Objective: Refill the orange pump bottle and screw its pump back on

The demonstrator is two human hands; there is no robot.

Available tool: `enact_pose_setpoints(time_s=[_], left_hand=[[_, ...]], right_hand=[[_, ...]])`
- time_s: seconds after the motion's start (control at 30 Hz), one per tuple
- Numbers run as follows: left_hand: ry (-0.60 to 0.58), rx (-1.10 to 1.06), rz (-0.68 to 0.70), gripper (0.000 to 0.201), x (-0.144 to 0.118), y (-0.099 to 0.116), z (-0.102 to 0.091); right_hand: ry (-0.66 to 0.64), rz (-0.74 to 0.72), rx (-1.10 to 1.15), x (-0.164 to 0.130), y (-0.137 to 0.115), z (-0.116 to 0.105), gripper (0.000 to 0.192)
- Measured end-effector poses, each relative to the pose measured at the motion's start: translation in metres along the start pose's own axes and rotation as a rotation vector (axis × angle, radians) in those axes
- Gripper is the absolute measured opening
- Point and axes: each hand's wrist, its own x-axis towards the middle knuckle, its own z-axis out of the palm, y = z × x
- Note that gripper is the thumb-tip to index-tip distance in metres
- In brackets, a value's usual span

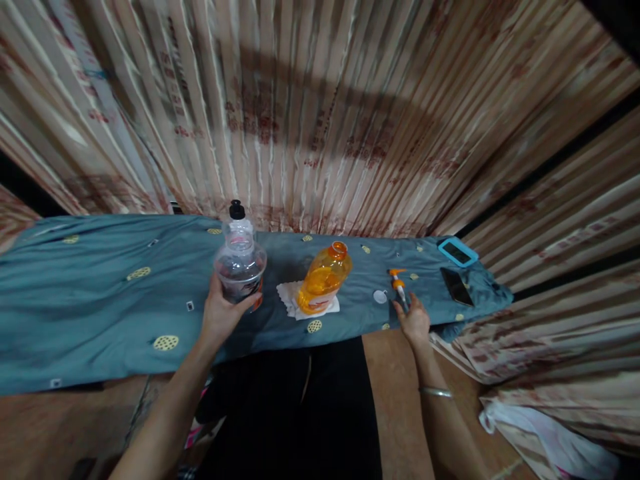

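Both bare forearms reach forward from the lower frame edge over dark clothing; the left hand [223,313] wraps its grip around the lower body of a clear bottle with a black cap [240,260], holding it upright near the front edge of the cloth-covered bench [90,300]. The right hand [414,320], a bangle on its wrist, lies at the front edge with fingers loosely spread, fingertips just touching an orange pump nozzle [399,281]. An uncapped orange bottle [324,279] leans on a white napkin [290,297] mid-bench; two phones [457,268] lie at the right end, details blurred.
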Motion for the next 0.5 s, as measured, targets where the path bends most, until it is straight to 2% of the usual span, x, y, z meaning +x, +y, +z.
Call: enact_pose_setpoints(time_s=[0.17,0.3,0.5], left_hand=[[-0.023,-0.109,0.004,0.094,-0.01,-0.011,0.001],[0.031,-0.111,0.039,0.097,-0.029,-0.021,-0.009],[0.01,-0.089,-0.035,0.075,-0.078,-0.034,-0.034]], right_hand=[[-0.125,0.063,-0.199,0.022,0.002,0.0,0.043],[-0.213,0.045,-0.299,0.032,-0.003,-0.003,0.041],[-0.286,0.043,-0.381,0.045,-0.002,-0.008,0.033]])
